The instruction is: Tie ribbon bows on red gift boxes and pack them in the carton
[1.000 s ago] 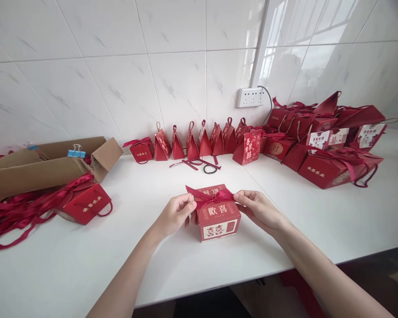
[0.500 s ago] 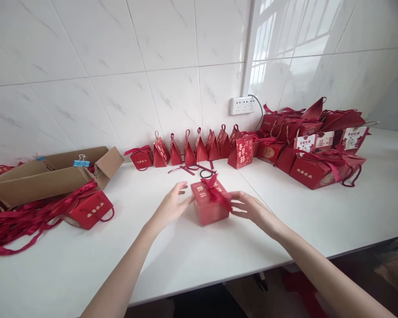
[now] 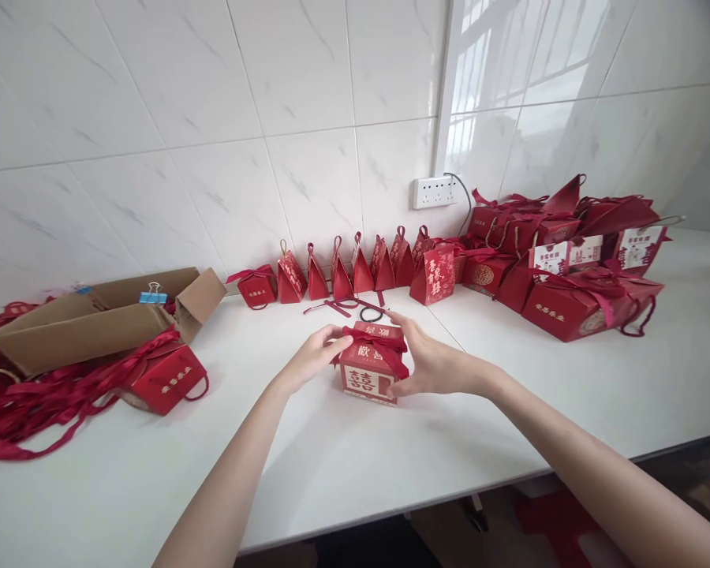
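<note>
White table (image 3: 308, 465), red boxes (image 3: 360, 384), cardboard carton (image 3: 86, 338), black ring (image 3: 363, 319)

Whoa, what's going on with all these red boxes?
A person has both bare hands around a red box with a ribbon across its top. The left hand is by its upper left corner, and the right hand is spread open at its right side. The box stands on a white table. Behind it, small red boxes stand in a row. More ribbons lie off to the left, beside a cardboard box.
</note>
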A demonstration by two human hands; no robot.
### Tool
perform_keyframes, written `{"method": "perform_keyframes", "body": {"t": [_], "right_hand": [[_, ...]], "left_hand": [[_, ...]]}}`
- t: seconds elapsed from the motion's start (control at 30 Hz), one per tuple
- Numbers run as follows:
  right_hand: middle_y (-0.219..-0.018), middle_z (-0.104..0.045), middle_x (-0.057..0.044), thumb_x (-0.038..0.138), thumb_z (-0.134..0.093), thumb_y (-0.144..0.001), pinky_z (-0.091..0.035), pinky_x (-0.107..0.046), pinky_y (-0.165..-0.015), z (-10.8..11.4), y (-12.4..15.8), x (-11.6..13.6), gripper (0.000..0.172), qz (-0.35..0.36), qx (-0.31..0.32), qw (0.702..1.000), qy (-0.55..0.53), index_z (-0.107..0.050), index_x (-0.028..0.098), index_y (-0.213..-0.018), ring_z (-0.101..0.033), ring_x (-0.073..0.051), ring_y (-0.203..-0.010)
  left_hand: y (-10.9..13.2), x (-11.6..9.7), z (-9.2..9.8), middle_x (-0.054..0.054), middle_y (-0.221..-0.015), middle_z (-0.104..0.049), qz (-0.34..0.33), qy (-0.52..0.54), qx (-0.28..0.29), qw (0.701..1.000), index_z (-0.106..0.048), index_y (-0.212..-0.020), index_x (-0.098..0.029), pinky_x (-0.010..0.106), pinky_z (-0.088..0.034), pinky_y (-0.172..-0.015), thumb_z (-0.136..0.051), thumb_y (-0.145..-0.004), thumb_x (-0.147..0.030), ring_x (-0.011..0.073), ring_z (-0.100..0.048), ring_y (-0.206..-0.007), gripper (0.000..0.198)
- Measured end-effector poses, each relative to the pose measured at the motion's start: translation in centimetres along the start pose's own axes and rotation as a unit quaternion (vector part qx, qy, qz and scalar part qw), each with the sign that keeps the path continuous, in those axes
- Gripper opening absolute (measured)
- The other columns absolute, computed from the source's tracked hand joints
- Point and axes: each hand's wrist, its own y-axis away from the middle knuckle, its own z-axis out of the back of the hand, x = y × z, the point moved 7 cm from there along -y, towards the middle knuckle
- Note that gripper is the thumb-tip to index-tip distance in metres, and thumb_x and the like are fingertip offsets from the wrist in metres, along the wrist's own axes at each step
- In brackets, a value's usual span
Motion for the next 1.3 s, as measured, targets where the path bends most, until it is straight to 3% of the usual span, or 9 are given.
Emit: {"method": "perform_keyframes", "body": {"t": [0.1, 0.23, 0.33, 0.63, 0.83, 0.9, 0.97, 1.1, 1.3], "right_hand": [[-0.135, -0.036, -0.019, 0.029, -0.074, -0.063, -0.048, -0.046, -0.088, -0.7, -1.5, 0.1, 0.101, 0.018, 0.028, 0.999, 0.013, -0.011, 0.022, -0.142, -0.054, -0.029, -0.108], [-0.133, -0.036, -0.016, 0.023, -0.073, -0.064, -0.044, -0.047, -0.094, -0.6, -2.3, 0.6, 0.093, 0.155, -0.066, 0.985, 0.042, -0.019, 0.024, -0.14, -0.044, -0.031, -0.12], [-0.134, -0.032, -0.016, 0.019, -0.071, -0.066, -0.048, -0.046, -0.09, -1.1, -2.0, 0.0, 0.091, 0.196, -0.122, 0.97, 0.074, -0.018, 0.028, -0.14, -0.042, -0.032, -0.121], [-0.135, -0.03, -0.016, 0.027, -0.067, -0.075, -0.048, -0.048, -0.091, -1.3, -0.6, 0.2, 0.082, 0.222, -0.18, 0.947, 0.144, -0.017, 0.029, -0.141, -0.039, -0.033, -0.124], [-0.138, -0.027, -0.016, 0.026, -0.066, -0.076, -0.05, -0.049, -0.088, -1.4, -0.6, -0.3, 0.082, 0.223, -0.18, 0.943, 0.167, -0.016, 0.031, -0.14, -0.037, -0.035, -0.126], [-0.138, -0.026, -0.016, 0.024, -0.066, -0.076, -0.05, -0.048, -0.089, -1.6, -0.6, -0.3, 0.082, 0.225, -0.175, 0.942, 0.176, -0.016, 0.031, -0.14, -0.035, -0.034, -0.127], [-0.138, -0.026, -0.017, 0.023, -0.066, -0.076, -0.05, -0.047, -0.09, -1.7, -0.6, -0.3, 0.08, 0.228, -0.173, 0.941, 0.183, -0.018, 0.03, -0.139, -0.035, -0.034, -0.127], [-0.139, -0.025, -0.016, 0.022, -0.065, -0.076, -0.05, -0.048, -0.089, -2.1, -0.7, -0.2, 0.079, 0.225, -0.156, 0.942, 0.192, -0.018, 0.031, -0.139, -0.033, -0.035, -0.129], [-0.143, -0.021, -0.015, 0.02, -0.063, -0.078, -0.049, -0.048, -0.092, -2.4, -0.7, -0.2, 0.076, 0.22, -0.138, 0.947, 0.19, -0.019, 0.032, -0.139, -0.03, -0.034, -0.132]], "left_hand": [[-0.4, 0.4, 0.7, 0.0, -0.078, -0.059, -0.017, -0.006, -0.04, 0.999, -0.049, -0.076, -0.017, 0.025, -0.044, -0.066, -0.058, -0.076, -0.05, 0.0144, -0.057, -0.072, 0.034], [0.4, 0.2, 2.1, -0.003, -0.063, -0.052, -0.055, -0.031, -0.129, 0.99, -0.049, -0.068, -0.017, 0.021, -0.038, -0.056, -0.055, -0.077, -0.051, 0.0105, -0.049, -0.059, 0.036], [1.0, 0.0, 2.3, -0.005, -0.055, -0.046, -0.037, -0.028, -0.131, 0.99, -0.05, -0.069, -0.017, 0.021, -0.032, -0.049, -0.056, -0.076, -0.053, 0.0079, -0.04, -0.048, 0.038], [2.5, -1.2, 0.3, -0.002, -0.054, -0.057, -0.011, -0.091, -0.005, 0.996, -0.055, -0.065, -0.017, 0.021, -0.034, -0.047, -0.064, -0.073, -0.043, 0.0091, -0.048, -0.048, 0.028], [4.7, 1.5, -1.2, 0.005, -0.062, -0.069, 0.181, -0.173, 0.235, 0.939, -0.054, -0.061, -0.018, 0.018, -0.02, -0.035, -0.067, -0.066, -0.037, 0.0179, -0.065, -0.055, 0.024], [5.1, 2.2, -0.2, 0.007, -0.065, -0.07, 0.217, -0.203, 0.252, 0.921, -0.056, -0.062, -0.017, 0.018, -0.021, -0.034, -0.068, -0.065, -0.037, 0.0198, -0.067, -0.06, 0.023], [4.1, 1.8, 1.5, 0.007, -0.071, -0.069, 0.179, -0.19, 0.166, 0.951, -0.058, -0.07, -0.017, 0.017, -0.028, -0.036, -0.064, -0.069, -0.042, 0.0197, -0.067, -0.065, 0.026], [2.4, -0.9, 3.9, 0.005, -0.093, -0.06, -0.04, -0.122, -0.09, 0.988, -0.055, -0.096, -0.021, 0.022, -0.046, -0.049, -0.061, -0.075, -0.045, 0.0166, -0.061, -0.077, 0.032], [2.6, -2.5, 1.5, 0.003, -0.096, -0.054, -0.249, -0.203, -0.137, 0.937, -0.058, -0.095, -0.022, 0.026, -0.048, -0.071, -0.056, -0.081, -0.024, 0.0132, -0.055, -0.08, 0.014]]}}
